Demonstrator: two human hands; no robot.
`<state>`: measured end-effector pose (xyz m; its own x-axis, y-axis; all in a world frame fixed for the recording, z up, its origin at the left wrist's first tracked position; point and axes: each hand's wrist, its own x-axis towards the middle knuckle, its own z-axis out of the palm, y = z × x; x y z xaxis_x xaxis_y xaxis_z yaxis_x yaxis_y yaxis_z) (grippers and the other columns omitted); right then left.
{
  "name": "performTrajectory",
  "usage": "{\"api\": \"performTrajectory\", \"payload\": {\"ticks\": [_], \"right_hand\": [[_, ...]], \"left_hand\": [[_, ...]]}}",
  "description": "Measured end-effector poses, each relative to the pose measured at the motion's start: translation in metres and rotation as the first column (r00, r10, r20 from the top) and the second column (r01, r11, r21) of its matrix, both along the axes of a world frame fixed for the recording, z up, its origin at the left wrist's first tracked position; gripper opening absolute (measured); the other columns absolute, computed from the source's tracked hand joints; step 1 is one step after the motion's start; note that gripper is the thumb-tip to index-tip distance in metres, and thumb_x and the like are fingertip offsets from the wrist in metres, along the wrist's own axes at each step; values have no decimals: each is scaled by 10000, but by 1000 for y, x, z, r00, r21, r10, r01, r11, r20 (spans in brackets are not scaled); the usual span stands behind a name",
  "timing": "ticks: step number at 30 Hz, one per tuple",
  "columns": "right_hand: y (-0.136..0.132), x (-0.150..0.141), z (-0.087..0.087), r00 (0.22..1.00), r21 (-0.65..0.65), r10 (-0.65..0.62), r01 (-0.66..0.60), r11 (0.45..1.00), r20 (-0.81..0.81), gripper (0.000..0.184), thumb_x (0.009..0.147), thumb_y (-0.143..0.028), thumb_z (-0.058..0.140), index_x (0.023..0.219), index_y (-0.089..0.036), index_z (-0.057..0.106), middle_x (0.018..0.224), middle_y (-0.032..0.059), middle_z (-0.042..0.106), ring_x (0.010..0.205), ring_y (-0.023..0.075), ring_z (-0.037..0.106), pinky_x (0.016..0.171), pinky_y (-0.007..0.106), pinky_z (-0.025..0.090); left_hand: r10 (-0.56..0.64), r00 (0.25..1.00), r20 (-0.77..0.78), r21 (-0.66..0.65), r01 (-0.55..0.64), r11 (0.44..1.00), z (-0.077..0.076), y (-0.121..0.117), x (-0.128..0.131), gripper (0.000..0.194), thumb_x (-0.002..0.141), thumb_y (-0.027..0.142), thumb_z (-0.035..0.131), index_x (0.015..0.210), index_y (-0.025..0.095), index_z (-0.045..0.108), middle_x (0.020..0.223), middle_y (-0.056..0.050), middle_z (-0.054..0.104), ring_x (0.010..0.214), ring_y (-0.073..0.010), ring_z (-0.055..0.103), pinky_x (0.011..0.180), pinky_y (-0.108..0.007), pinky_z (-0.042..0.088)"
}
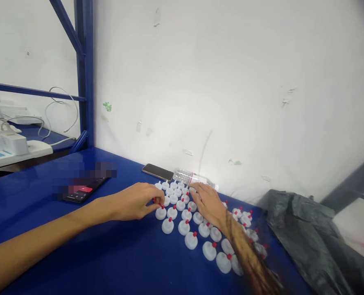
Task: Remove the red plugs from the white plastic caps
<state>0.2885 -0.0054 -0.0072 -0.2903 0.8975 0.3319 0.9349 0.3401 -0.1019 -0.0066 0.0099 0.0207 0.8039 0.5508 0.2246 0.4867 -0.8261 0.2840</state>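
Note:
Many white, round, dome-shaped pieces with narrow nozzles stand in rows; most near ones, such as this white piece (pixel 191 240), carry a small red tip (pixel 195 234). Pieces at the back, like the white nozzle piece (pixel 169 191), have bare nozzles. My left hand (pixel 140 200) is at the left edge of the rows, its fingers pinched together around a red tip that partly shows. Over the middle and back pieces reaches my right hand (pixel 209 203), fingers bent down and close together beside a white piece; what its fingertips hold is hidden. My right forearm covers some pieces.
Behind the rows lie a phone (pixel 157 171) and a clear plastic bottle (pixel 184 176), near the white wall. Another dark phone (pixel 82 190) lies left on the blue table (pixel 123 254). A dark plastic bag (pixel 304 233) is at right. A power strip (pixel 40 149) and cables are far left.

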Motion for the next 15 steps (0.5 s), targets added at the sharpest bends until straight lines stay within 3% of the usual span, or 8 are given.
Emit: {"api": "performTrajectory", "payload": {"ticks": [6,9,15], "right_hand": [[3,-15,9,992,-11,125,-125,992,-14,446,1090,-353,253,1166,-284,688,1186,26,739,1208,228,601,1116,470,393],[6,-14,12,990,17,140,-139,990,-24,444,1092,-333,268,1080,-248,704,1076,41,762,1141,242,641,1073,491,427],[-15,-16,23,987,188,134,-116,975,-86,354,1062,-397,427,1359,-239,539,1311,84,646,1235,250,584,1093,478,435]], "left_hand": [[77,989,126,119,-92,989,-4,1,5,186,995,249,553,1130,235,679,1028,-11,734,819,-158,656,728,-256,466],[85,978,192,158,-116,981,-10,3,6,155,999,258,559,1071,225,692,994,-10,729,838,-162,658,709,-250,469],[36,934,354,207,-117,971,-20,5,6,206,1036,257,488,1119,222,673,1072,-16,724,940,-159,688,830,-264,507]]}}
